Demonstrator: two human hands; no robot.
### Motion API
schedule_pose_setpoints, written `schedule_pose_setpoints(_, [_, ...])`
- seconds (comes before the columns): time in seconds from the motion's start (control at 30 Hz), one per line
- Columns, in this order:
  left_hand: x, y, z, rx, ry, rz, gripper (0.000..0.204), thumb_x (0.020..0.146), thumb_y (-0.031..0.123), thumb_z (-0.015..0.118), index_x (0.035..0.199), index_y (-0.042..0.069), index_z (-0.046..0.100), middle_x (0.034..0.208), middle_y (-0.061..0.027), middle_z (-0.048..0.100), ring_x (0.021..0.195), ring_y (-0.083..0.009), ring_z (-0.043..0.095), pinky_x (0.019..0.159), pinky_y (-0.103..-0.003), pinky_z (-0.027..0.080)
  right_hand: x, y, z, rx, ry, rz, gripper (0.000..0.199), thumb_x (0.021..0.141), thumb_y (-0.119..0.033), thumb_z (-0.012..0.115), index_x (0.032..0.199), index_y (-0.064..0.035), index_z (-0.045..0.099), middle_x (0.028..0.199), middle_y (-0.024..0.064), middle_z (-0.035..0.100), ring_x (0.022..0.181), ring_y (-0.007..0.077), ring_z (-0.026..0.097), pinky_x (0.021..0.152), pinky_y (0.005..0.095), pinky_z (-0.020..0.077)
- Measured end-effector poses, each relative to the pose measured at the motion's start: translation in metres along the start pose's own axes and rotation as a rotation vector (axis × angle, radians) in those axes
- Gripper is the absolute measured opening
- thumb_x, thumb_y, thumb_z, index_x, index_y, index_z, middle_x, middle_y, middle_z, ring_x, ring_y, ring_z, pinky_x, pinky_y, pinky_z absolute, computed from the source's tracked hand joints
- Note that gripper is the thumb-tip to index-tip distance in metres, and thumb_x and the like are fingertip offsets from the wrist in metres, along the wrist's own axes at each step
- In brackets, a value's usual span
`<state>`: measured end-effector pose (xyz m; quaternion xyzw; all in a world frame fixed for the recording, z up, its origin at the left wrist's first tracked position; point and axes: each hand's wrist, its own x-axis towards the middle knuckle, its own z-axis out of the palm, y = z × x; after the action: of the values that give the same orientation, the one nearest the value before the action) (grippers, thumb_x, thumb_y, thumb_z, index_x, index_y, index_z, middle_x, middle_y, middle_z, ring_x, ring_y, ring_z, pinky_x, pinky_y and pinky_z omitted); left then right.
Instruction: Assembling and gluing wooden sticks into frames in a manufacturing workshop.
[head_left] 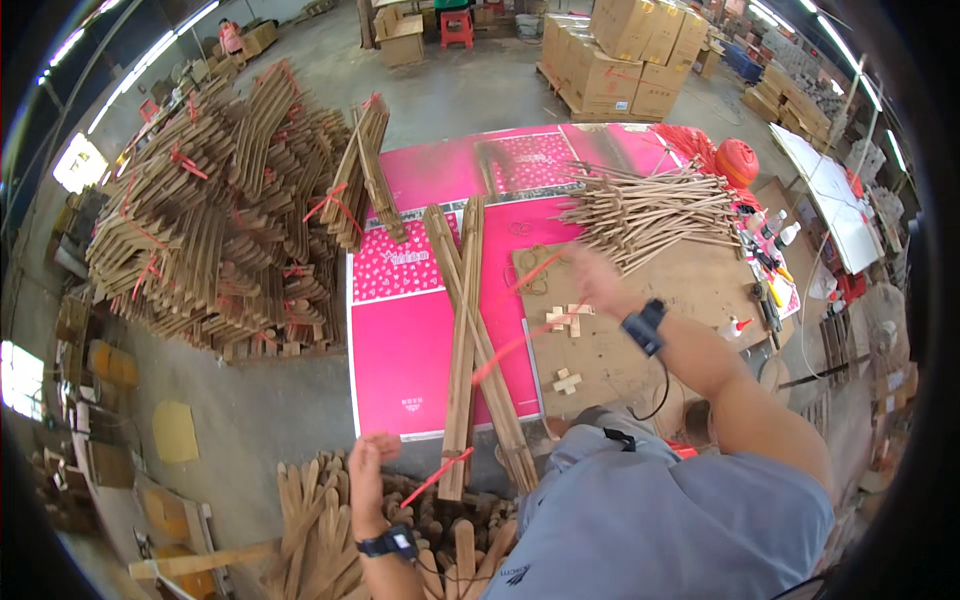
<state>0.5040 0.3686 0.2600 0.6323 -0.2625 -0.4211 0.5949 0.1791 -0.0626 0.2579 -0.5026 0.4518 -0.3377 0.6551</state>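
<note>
My right hand [598, 283] is over the brown board, somewhat blurred, its fingers closed on a red plastic strip [515, 355] that trails down to the left over the wooden slats. Two long bundles of wooden slats [462, 340] lie crossed on the pink tabletop, their near ends jutting past its front edge. Beside those near ends is my left hand [368, 465], raised, fingers apart, with nothing seen in it. A second red strip [436, 478] lies across the near end of one bundle, apart from my left fingers.
A tall stack of slat bundles [220, 220] stands left of the pink table [400, 350]. Thin sticks [655, 210] are heaped on the brown board [640, 345], near small wooden blocks [567, 381] and glue bottles [787, 235]. Round-ended wooden pieces [465, 550] fill the space below.
</note>
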Motion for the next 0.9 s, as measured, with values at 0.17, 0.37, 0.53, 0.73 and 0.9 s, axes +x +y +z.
schedule_pose_setpoints(0.17, [0.067,0.017,0.022,-0.144,-0.101,-0.061,0.067,0.109,0.056,0.04,0.137,-0.004,0.052,0.126,-0.0188,0.067,0.119,-0.0297,0.064,0.106,-0.045,0.048,0.038,0.005,-0.05,-0.12,0.458,-0.234,0.03,0.103,-0.026,0.058,0.075,-0.0165,0.052,0.057,-0.0093,0.039,0.046,0.0063,0.034,0.044,0.0264,0.0282])
schedule_pose_setpoints(0.37, [0.165,-0.053,0.065,0.112,-0.255,-0.64,0.092,0.105,0.07,0.027,0.16,-0.003,0.025,0.161,-0.0292,0.032,0.152,-0.0382,0.03,0.124,-0.05,0.028,-0.014,0.173,0.052,-0.126,-0.418,0.7,0.033,0.105,-0.034,0.048,0.095,-0.0055,0.063,0.079,0.0049,0.066,0.063,0.0145,0.056,0.051,0.0341,0.0431])
schedule_pose_setpoints(0.53, [0.205,-0.07,0.099,0.162,-0.247,-0.814,0.106,0.097,0.082,0.021,0.162,-0.002,0.021,0.166,-0.0243,0.027,0.155,-0.0357,0.023,0.127,-0.047,0.018,-0.02,0.233,0.13,0.006,-0.344,1.002,0.057,0.106,-0.047,0.043,0.123,0.0036,0.065,0.112,0.0232,0.071,0.099,0.0351,0.07,0.085,0.0492,0.0551])
schedule_pose_setpoints(0.73, [0.228,-0.075,0.13,-0.014,-0.067,-0.979,0.108,0.093,0.087,0.025,0.158,0.001,0.034,0.157,-0.0217,0.044,0.145,-0.0345,0.043,0.12,-0.046,0.035,-0.048,0.233,0.179,-0.156,-0.108,0.803,0.073,0.107,-0.051,0.036,0.147,0.0098,0.043,0.153,0.0326,0.044,0.144,0.0443,0.041,0.12,0.0479,0.0311])
schedule_pose_setpoints(0.9, [0.23,-0.09,0.125,-0.051,-0.101,-0.899,0.095,0.097,0.08,0.028,0.155,0.006,0.041,0.148,-0.0184,0.055,0.134,-0.0334,0.055,0.113,-0.046,0.046,-0.066,0.266,0.196,-0.019,-0.059,0.792,0.081,0.107,-0.053,0.032,0.153,0.0135,0.029,0.162,0.0338,0.028,0.153,0.0411,0.027,0.126,0.0435,0.0227])
